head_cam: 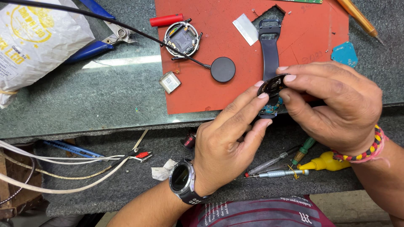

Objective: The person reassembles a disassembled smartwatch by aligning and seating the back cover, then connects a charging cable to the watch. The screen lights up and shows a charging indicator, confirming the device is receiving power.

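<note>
**Both hands pinch an opened smartwatch over the near edge of the red mat**

The left hand (225, 138) and right hand (332, 105) meet on a round black smartwatch body (271, 86), fingertips closed on its rim from either side. A blue circuit part (269, 110) shows just below it, between the fingers. One dark strap (269, 46) runs straight away from the grip toward the far side, lying on the red work mat (202, 92), so the watch's long axis points near to far. Both hands sit equally close.

Left of the grip on the mat lie a black charging puck (222, 69) and an open watch case (182, 38); a small silver battery (170, 82) rests just off the mat's left edge.

The right fingers hide the watch's right half; whether its back is attached cannot be told.
</note>
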